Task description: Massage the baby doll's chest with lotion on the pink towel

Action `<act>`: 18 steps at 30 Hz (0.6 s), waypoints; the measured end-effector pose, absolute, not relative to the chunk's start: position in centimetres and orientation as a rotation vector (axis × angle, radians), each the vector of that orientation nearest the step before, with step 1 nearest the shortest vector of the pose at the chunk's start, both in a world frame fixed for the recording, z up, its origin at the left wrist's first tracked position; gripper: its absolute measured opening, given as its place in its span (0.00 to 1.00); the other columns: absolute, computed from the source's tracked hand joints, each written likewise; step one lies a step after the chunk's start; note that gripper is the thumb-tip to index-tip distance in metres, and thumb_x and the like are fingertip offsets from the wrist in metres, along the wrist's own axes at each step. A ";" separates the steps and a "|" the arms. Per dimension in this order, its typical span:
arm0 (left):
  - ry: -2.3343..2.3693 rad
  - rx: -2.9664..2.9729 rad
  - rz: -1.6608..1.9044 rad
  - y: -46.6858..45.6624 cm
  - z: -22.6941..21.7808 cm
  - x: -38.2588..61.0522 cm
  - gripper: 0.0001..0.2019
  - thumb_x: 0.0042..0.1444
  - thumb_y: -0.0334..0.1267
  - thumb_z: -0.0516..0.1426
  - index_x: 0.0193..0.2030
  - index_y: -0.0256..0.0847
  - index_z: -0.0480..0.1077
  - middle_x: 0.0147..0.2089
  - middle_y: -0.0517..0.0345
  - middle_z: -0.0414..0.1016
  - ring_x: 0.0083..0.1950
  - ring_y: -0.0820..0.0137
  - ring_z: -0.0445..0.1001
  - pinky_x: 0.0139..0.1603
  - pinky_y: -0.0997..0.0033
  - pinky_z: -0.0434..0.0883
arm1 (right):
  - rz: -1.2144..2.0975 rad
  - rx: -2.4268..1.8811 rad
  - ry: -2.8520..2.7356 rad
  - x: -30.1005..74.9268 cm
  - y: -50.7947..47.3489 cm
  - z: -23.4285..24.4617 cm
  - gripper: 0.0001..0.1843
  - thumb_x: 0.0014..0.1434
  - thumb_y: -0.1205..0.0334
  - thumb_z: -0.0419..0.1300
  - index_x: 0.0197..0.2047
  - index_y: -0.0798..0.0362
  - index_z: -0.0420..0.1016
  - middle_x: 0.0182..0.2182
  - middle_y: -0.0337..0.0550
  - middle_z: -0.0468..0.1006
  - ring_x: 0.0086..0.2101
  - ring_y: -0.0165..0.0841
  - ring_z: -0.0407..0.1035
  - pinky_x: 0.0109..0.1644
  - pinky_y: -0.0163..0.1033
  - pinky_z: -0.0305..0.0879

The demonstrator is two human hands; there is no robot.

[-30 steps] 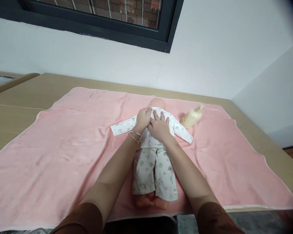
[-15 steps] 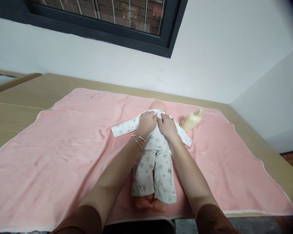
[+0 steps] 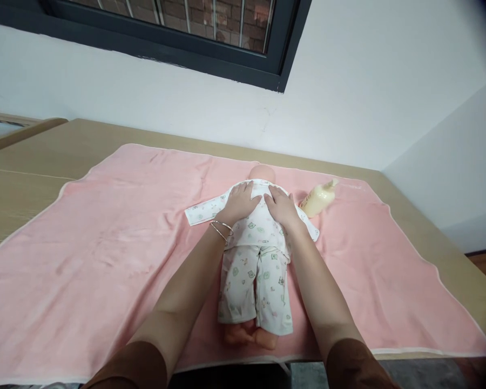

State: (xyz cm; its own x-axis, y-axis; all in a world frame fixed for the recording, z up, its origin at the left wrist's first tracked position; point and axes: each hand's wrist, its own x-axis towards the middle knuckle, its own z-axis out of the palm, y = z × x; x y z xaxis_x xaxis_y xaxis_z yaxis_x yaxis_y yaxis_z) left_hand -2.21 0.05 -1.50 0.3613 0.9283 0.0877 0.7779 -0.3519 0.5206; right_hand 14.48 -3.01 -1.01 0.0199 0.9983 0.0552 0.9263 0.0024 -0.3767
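Observation:
A baby doll (image 3: 254, 270) in white printed pyjamas lies on a pink towel (image 3: 105, 254), head (image 3: 261, 174) toward the wall and bare feet toward me. My left hand (image 3: 240, 202) lies flat on the doll's left shoulder, fingers stretched out, with thin bangles on the wrist. My right hand (image 3: 281, 207) rests flat on the other shoulder, fingers extended. Both palms press on the white top. An empty sleeve (image 3: 204, 212) stretches out to the left.
A cream bottle (image 3: 318, 198) lies on its side on the towel, just right of the doll. The towel covers a wooden table (image 3: 28, 156) that stands against a white wall below a dark-framed window. Floor shows at the far right.
My two hands have slid apart from the middle of the doll's upper chest outward onto its shoulders, and the left hand's fingers have flattened. The doll and bottle have not moved.

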 end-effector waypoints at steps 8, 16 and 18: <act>1.284 2.507 0.258 -2.1 1.1 -3.3 0.30 0.71 0.45 0.47 0.74 0.30 0.61 0.75 0.31 0.63 0.76 0.46 0.63 0.74 0.48 0.62 | 0.311 -1.942 -2.119 12.9 -5.6 2.3 0.22 0.72 0.60 0.44 0.59 0.51 0.74 0.64 0.55 0.77 0.64 0.50 0.69 0.73 0.76 0.40; 1.385 2.378 0.279 -1.1 0.6 -3.2 0.30 0.72 0.49 0.45 0.74 0.34 0.59 0.79 0.34 0.57 0.79 0.47 0.57 0.76 0.44 0.58 | 0.378 -2.005 -2.076 13.8 -5.1 2.3 0.26 0.75 0.53 0.42 0.65 0.49 0.72 0.68 0.53 0.73 0.68 0.50 0.64 0.75 0.74 0.36; 1.485 2.317 0.273 -1.2 0.5 -2.9 0.33 0.73 0.51 0.43 0.77 0.31 0.53 0.81 0.32 0.51 0.82 0.45 0.50 0.77 0.39 0.53 | 0.358 -2.069 -2.018 14.0 -4.4 1.3 0.31 0.75 0.49 0.42 0.74 0.53 0.61 0.76 0.58 0.59 0.74 0.51 0.52 0.75 0.74 0.34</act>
State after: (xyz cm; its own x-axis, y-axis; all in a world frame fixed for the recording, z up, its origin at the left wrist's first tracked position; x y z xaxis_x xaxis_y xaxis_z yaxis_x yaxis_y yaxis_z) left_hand -2.89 -1.16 0.51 0.4247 0.9045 -0.0375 0.8320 -0.3737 0.4101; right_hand 13.98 -4.42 1.32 0.0222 0.9996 -0.0149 0.9436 -0.0259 -0.3301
